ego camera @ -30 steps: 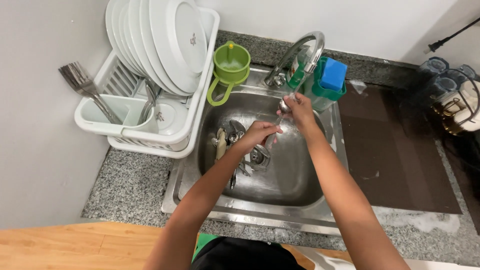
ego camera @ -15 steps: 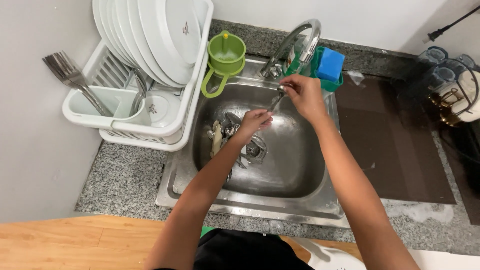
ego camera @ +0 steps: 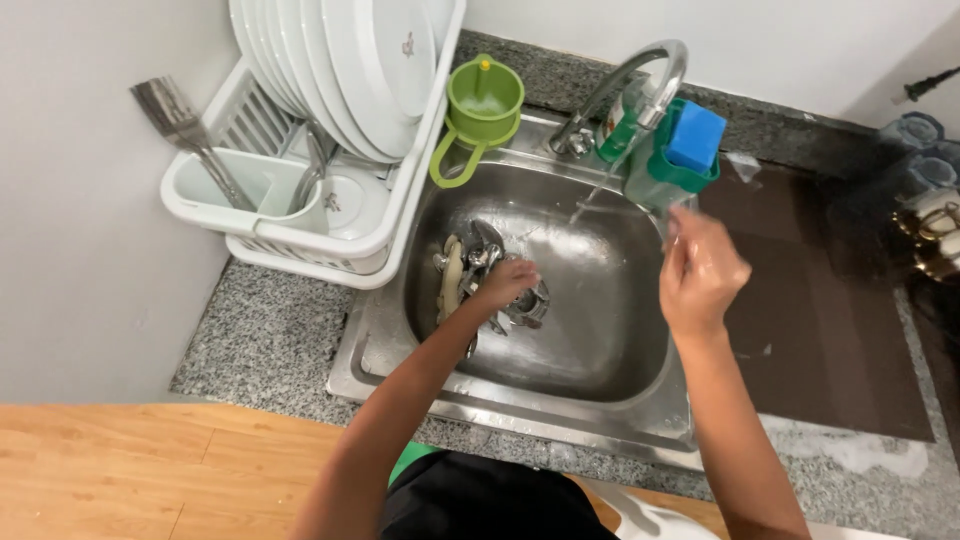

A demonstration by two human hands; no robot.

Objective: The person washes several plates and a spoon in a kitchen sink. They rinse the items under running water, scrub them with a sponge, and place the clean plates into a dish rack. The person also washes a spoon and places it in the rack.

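A person's left hand [ego camera: 508,281] closes over a heap of cutlery [ego camera: 470,265] lying at the drain of a steel sink [ego camera: 600,330], while the right hand [ego camera: 700,275], wet and loosely curled, grasping nothing visible, hangs above the basin's right rim beside the running tap [ego camera: 625,85].

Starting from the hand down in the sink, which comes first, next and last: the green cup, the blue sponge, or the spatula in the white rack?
Measured from the left hand in the head view:
1. Green cup, on the sink's back rim, straight behind the hand.
2. Blue sponge, back right, by the tap.
3. Spatula, far left, standing in the white rack.
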